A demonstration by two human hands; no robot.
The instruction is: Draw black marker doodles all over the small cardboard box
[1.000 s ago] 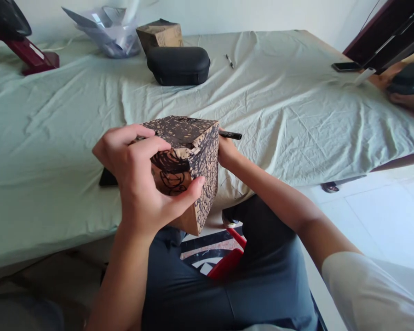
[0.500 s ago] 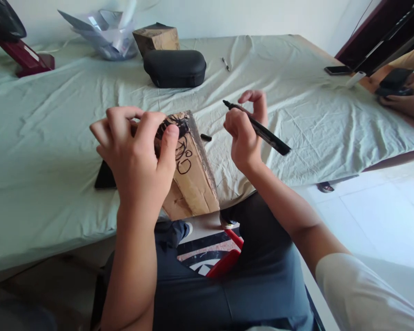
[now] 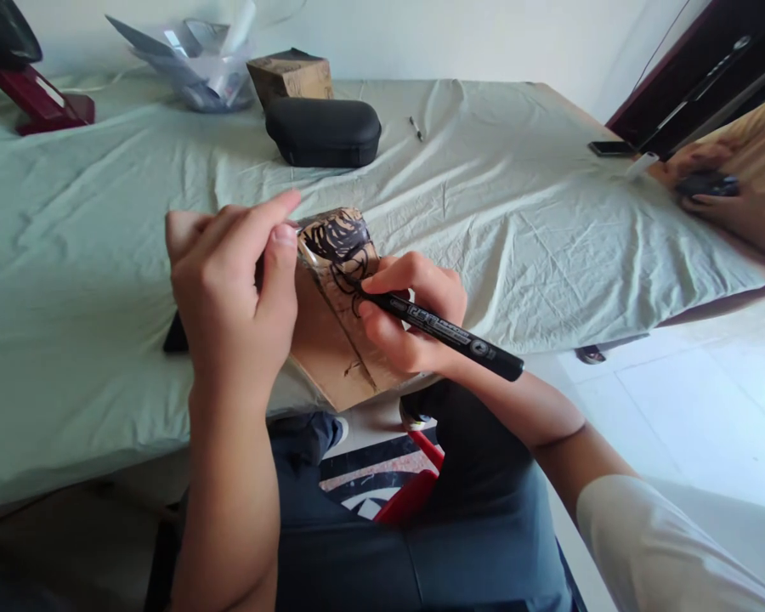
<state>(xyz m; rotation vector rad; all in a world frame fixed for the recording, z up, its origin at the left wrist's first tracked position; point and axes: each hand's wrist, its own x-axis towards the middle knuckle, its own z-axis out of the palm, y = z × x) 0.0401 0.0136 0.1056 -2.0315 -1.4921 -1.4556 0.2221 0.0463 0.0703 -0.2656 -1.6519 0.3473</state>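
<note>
My right hand (image 3: 414, 314) grips a black marker (image 3: 459, 336), its tip hidden at the cardboard box (image 3: 331, 340) where black lines are drawn. The box lies tilted near the table's front edge, with dense black scribbles on its far end and looping lines below them. My left hand (image 3: 233, 285) is at the box's upper left side, fingers loosely bent, index finger stretched forward and thumb apart from it. Nothing shows between its fingers; whether it touches the box I cannot tell. A dark flat object (image 3: 176, 336) is partly hidden behind my left wrist.
A black zip case (image 3: 323, 133) stands before another cardboard box (image 3: 299, 76). Left of them are a clear plastic container (image 3: 204, 76) and a dark red stand (image 3: 54, 106). A pen (image 3: 416, 128) and a phone (image 3: 612, 149) lie farther right. Another person's hands (image 3: 714, 195) hold a dark object.
My right hand has brought the marker left and down onto the box. The box has turned, showing another side. My left hand has shifted off its drawn face to the left.
</note>
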